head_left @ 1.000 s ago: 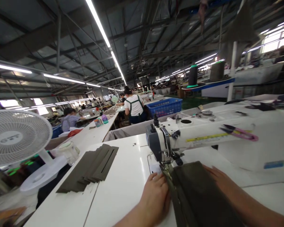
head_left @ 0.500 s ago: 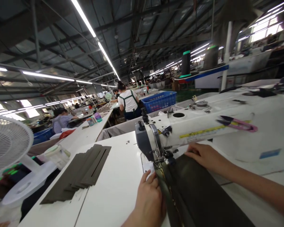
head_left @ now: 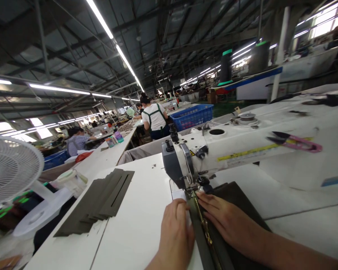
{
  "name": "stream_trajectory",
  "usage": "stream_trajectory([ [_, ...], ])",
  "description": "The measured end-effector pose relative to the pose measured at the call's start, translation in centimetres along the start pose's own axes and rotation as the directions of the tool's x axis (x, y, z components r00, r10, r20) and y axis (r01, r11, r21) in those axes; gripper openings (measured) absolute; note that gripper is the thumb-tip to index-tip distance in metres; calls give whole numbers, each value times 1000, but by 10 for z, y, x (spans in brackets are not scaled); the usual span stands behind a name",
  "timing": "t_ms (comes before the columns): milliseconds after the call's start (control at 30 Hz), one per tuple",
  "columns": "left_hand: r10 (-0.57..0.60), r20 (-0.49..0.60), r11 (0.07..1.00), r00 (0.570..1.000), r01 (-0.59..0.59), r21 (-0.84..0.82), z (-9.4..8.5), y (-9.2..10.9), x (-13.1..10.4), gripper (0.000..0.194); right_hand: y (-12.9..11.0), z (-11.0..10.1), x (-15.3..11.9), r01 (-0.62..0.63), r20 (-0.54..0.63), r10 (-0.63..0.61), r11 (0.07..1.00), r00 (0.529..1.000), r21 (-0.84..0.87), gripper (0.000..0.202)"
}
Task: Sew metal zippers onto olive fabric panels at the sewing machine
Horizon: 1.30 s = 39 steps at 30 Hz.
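Observation:
A dark olive fabric piece (head_left: 240, 200) lies under the needle area of a white sewing machine (head_left: 186, 168). Along it runs a zipper (head_left: 205, 228) with gold-coloured teeth. My left hand (head_left: 176, 228) is at the fabric's left edge, fingers bent and close together; its thumb is hidden. On the other side of the zipper, my right hand (head_left: 228, 221) lies flat on the fabric, fingers stretched forward and tips near the presser foot. A fold of fabric shows beyond and beneath the right hand.
Left on the white table (head_left: 135, 210) is a fanned stack of dark fabric pieces (head_left: 95, 206). A white fan (head_left: 14, 168) stands at far left. Pink-handled thread snips (head_left: 298, 142) lie on the machine arm. Behind are a blue crate (head_left: 193, 117) and co-workers.
My right hand has moved left and nearer, from the fabric's far right corner to flat beside the zipper. My left hand's fingers have bent more. The view has shifted slightly.

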<state>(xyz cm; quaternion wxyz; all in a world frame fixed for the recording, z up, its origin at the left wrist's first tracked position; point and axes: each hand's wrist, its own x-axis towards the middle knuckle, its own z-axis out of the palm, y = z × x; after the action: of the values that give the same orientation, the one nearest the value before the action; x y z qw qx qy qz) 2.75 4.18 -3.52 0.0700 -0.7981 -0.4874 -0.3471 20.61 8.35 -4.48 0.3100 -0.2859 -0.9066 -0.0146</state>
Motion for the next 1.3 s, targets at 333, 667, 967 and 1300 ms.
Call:
stream_trajectory([
  [333,318,111,948,942,-318,-17,5,-13,7,23,8,-2,1,32,50,-31,999,998,-20,40],
  [667,230,169,972,958,-234,4,2,-4,11,19,19,4,-2,95,38,-95,995,995,-1,39],
  [967,158,213,983,964,-174,58,6,-4,14,20,16,-12,8,65,67,-81,974,994,218,29],
  [1300,217,201,976,955,-219,-12,-7,7,-5,26,-12,-27,-18,-50,-22,52,996,998,71,14],
])
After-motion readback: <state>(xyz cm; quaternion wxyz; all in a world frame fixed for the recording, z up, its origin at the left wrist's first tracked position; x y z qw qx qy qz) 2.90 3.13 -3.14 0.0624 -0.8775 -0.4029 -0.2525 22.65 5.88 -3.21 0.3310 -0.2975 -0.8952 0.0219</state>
